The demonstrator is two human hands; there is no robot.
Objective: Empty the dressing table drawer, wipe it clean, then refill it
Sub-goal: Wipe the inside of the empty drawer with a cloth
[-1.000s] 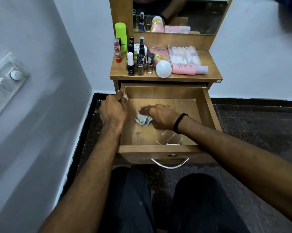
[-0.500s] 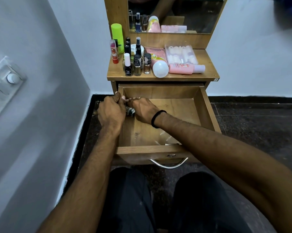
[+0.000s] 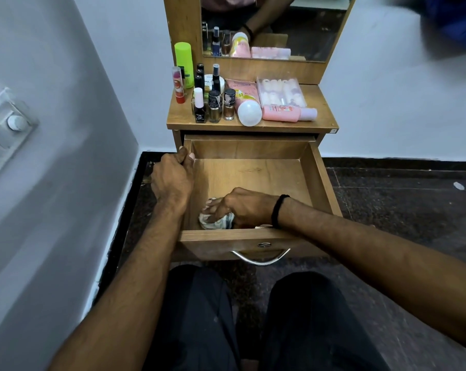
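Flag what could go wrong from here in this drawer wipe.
The left hand grips the left wall of the drawer close to the cabinet; an inward push could pinch it. The right hand presses the cloth; jolts might topple the nail polish bottles near the front of the tabletop.

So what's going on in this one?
A person is wiping the inside of an open drawer. The right hand presses a crumpled cloth into the front left corner. The left hand grips the drawer's left wall near the back. Bottles and tubes sit up on the table top, not yet put back.
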